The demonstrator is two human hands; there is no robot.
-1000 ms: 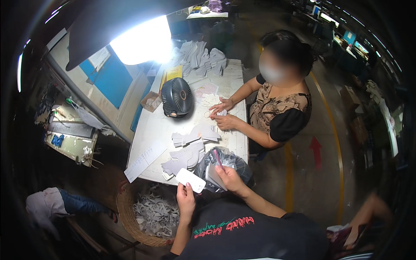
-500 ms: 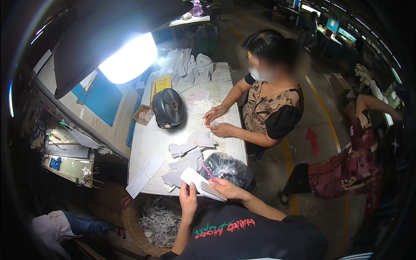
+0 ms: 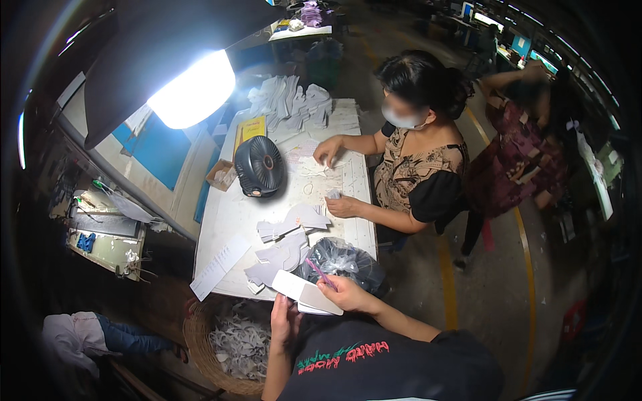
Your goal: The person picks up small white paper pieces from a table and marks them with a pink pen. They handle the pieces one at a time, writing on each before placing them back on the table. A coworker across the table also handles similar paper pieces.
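Observation:
Just beyond the table's near edge, my left hand grips a stack of white cut pieces from below, with its thumb against their near side. In my right hand is a slim pinkish-purple tool, pointing up and left; I cannot make out its exact kind. That hand is closed and sits over the right end of the stack. Close beyond the hands lie grey-white cut pieces in loose piles and a dark plastic bag.
On the white table stand a dark fan, a small box and a paper sheet. A co-worker sits at the right side handling pieces. A wicker basket of scraps stands below; a bright lamp hangs upper left.
The stack in my hands has tilted and shifted slightly left. The co-worker's hands have moved apart, one reaching farther up the table. A person at the far right has moved up the aisle.

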